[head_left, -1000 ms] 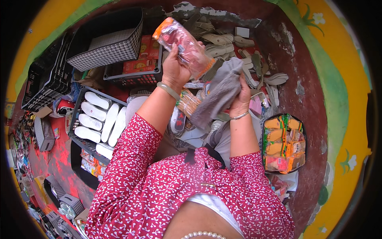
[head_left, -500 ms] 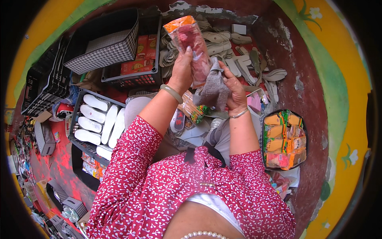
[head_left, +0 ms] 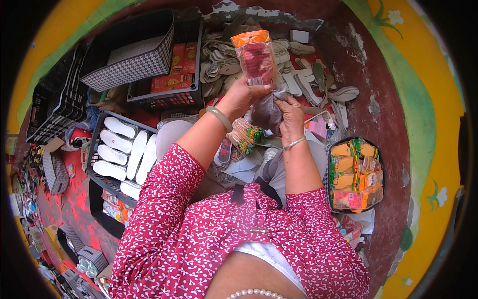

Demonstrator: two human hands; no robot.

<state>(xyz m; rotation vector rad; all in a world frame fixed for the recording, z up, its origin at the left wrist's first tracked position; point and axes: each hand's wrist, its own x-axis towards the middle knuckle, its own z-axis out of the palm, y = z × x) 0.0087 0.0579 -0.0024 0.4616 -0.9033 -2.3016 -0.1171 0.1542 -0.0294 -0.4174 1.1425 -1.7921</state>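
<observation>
My left hand is closed on the lower end of a clear plastic packet with an orange top and dark red contents, held upright in front of me. A grey cloth hangs just below the packet, its upper edge pinched by my right hand. The cloth's top touches or nearly touches the packet's bottom; my left thumb hides part of that spot. Beneath the hands, between my knees, lies a bundle of thin wooden sticks with green and red ends.
A dark crate of white shoe insoles stands at left, with a checked bin and a black crate of red boxes behind. Loose pale insoles pile up ahead. A basket of orange packets sits right, near the red wall.
The packet has moved right and turned more upright, my left hand now lower on it. The cloth has shifted slightly down, and my right fingers have come closer together on its upper edge.
</observation>
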